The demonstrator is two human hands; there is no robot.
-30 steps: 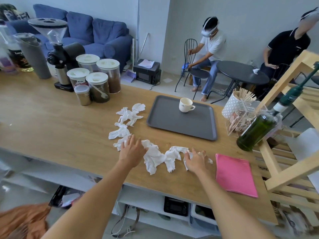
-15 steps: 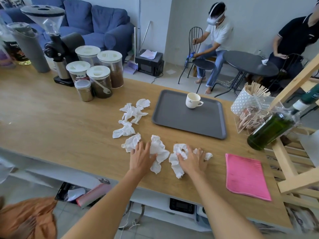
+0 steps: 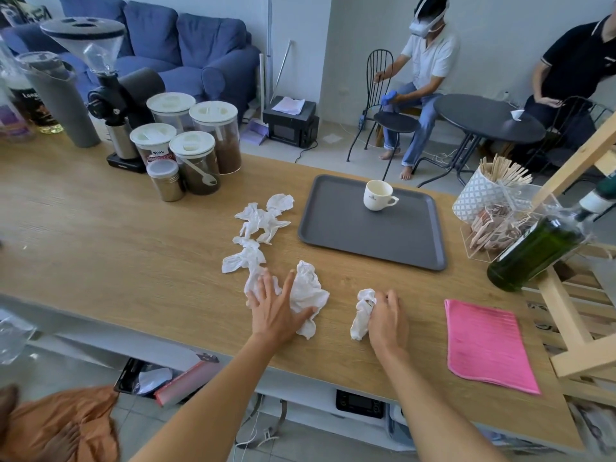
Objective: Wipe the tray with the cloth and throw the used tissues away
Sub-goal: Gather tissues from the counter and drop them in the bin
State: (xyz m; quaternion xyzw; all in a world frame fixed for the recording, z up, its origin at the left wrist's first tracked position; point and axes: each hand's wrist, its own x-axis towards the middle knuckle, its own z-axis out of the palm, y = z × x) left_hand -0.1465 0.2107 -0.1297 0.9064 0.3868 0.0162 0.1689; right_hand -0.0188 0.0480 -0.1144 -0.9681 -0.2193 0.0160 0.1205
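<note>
A grey tray (image 3: pixel 393 243) lies on the wooden counter with a white cup (image 3: pixel 378 195) standing on its far side. Crumpled white tissues (image 3: pixel 263 221) trail from the tray's left edge toward me. My left hand (image 3: pixel 275 310) lies flat with fingers spread on a tissue bunch (image 3: pixel 308 291). My right hand (image 3: pixel 386 320) curls around another tissue wad (image 3: pixel 363 313) near the counter's front. A pink cloth (image 3: pixel 485 341) lies flat to the right of my right hand, untouched.
Jars (image 3: pixel 196 151) and a coffee grinder (image 3: pixel 110 91) stand at the back left. A green bottle (image 3: pixel 536 251) lies tilted on a wooden rack (image 3: pixel 573 331) at the right, beside a stirrer cup (image 3: pixel 480 195). Two people sit beyond the counter.
Both hands have raked the tissues together: the right one has gathered its tissues into a tight wad, the left one has pulled a bunch closer. The camera view has shifted closer.
</note>
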